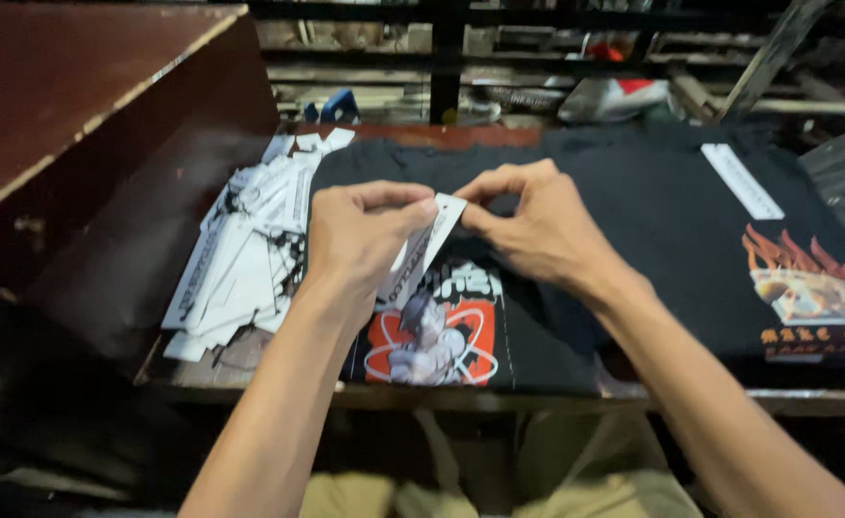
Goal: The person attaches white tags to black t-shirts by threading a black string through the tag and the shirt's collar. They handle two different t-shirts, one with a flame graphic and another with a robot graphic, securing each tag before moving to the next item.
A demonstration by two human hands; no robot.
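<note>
White card tag [429, 238]: pinched btwn left hand [360, 235] & right hand [528, 223], both closed on it, over folded black printed tee [576, 278]. Tag pile [245, 254] at left.

Both hands, left [360, 235] and right [528, 225], pinch 1 white tag [432, 238] over a folded black printed shirt [461, 326]; loose tags [245, 254] piled alongside.
</note>
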